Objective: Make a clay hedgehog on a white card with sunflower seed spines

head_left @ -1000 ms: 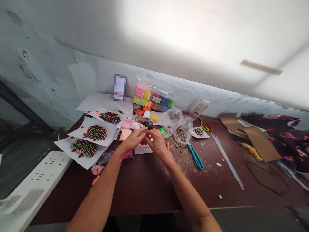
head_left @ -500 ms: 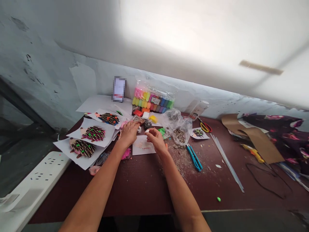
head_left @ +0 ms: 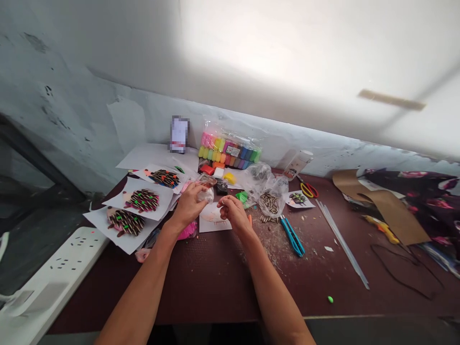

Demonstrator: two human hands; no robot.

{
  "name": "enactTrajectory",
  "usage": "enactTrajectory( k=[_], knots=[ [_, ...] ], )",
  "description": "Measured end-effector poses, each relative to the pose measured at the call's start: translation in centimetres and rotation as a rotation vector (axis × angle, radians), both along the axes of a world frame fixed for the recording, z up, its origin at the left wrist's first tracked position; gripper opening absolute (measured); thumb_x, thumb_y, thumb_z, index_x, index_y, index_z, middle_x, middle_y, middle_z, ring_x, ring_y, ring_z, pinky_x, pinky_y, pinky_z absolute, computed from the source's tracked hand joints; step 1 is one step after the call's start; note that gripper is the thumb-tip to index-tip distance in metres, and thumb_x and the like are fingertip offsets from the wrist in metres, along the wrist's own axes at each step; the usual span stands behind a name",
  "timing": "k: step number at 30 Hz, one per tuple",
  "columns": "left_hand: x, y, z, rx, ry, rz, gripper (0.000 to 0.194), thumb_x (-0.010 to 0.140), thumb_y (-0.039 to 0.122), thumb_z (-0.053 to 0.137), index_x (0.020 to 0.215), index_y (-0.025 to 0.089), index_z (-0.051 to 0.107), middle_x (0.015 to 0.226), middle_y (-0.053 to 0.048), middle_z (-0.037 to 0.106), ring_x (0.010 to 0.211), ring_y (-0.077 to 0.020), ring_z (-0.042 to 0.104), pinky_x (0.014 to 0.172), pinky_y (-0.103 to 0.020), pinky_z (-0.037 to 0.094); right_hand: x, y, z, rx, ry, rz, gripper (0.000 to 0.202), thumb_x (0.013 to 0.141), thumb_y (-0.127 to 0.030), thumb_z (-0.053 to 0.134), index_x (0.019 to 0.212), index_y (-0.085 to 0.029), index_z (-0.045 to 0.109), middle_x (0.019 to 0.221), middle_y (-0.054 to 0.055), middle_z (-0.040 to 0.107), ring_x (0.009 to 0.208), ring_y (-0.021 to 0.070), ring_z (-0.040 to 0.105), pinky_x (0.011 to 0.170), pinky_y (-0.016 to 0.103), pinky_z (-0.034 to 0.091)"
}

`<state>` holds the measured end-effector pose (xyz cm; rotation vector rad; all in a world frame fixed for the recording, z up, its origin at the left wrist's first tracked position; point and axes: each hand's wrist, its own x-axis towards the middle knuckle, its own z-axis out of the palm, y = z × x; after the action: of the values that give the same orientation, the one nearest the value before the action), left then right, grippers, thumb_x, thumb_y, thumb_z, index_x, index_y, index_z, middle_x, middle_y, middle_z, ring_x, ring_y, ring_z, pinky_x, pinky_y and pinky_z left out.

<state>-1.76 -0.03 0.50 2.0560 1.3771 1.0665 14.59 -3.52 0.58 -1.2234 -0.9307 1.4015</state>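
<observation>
My left hand (head_left: 190, 203) is closed on a small clear plastic packet (head_left: 206, 195) with something whitish in it. To its right my right hand (head_left: 232, 211) has its fingers pinched together; what they hold, if anything, is too small to make out. Below and between both hands lies a white card (head_left: 212, 225) with a faint hedgehog-like outline, partly covered by the right hand. Just beyond the hands sit a white clay block (head_left: 219, 173), a red one (head_left: 207, 169) and a yellow lump (head_left: 229, 178). Pink clay (head_left: 187, 231) lies beside my left wrist.
Hedgehog pictures (head_left: 142, 200) overlap at the left near a white power strip (head_left: 68, 268). A bag of striped seeds (head_left: 270, 203), a teal cutter (head_left: 293, 237), scissors (head_left: 309, 189), glue sticks (head_left: 343, 244) and a yellow glue gun (head_left: 381, 229) lie rightward. Colored clay packs (head_left: 230, 151) stand behind.
My left hand has drawn back slightly, lifting the clear packet into view. My right hand stays over the card's right side; the white bit at its fingertips no longer shows clearly.
</observation>
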Motion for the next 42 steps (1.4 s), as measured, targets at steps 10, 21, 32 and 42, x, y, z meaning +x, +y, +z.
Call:
enactTrajectory(
  k=[10,21,32,42],
  knots=[
    [0.1,-1.0,0.9,0.028,0.064,-0.065,0.019,0.075,0.011,0.058,0.092,0.018,0.063,0.099,-0.006,0.068,0.1,-0.0243,0.061,0.089,-0.038,0.048,-0.4,-0.7,0.2,0.154,-0.335,0.018,0.026,0.071,-0.045,0.062,0.077,-0.02,0.059,0.062,-0.005,0.049,0.053,0.009,0.041,0.048,0.021,0.034],
    [0.3,-1.3,0.3,0.048,0.178,-0.132,0.03,0.074,0.008,0.051,0.098,0.02,0.064,0.104,-0.007,0.064,0.107,-0.0254,0.056,0.095,-0.041,0.046,-0.2,-0.7,-0.1,0.227,-0.644,0.006,0.012,0.067,-0.029,0.053,0.068,-0.019,0.06,0.062,-0.004,0.056,0.057,0.0105,0.045,0.056,0.023,0.034],
    [0.5,-1.5,1.0,-0.101,-0.014,-0.219,0.026,0.071,0.01,0.053,0.094,0.019,0.062,0.1,-0.006,0.069,0.099,-0.0223,0.062,0.088,-0.035,0.049,0.9,-0.1,-0.4,0.109,-0.465,0.024,0.013,0.064,-0.029,0.051,0.068,-0.02,0.059,0.052,-0.008,0.04,0.05,0.0089,0.034,0.05,0.021,0.029],
    [0.0,-0.9,0.3,-0.08,0.073,-0.074,0.026,0.075,0.015,0.054,0.099,0.016,0.064,0.106,-0.01,0.072,0.102,-0.0264,0.064,0.093,-0.04,0.049,0.8,-0.4,-0.3,0.235,-0.378,-0.049,0.03,0.078,-0.026,0.048,0.104,-0.018,0.06,0.092,0.005,0.068,0.064,0.0114,0.057,0.06,0.025,0.049]
  ],
)
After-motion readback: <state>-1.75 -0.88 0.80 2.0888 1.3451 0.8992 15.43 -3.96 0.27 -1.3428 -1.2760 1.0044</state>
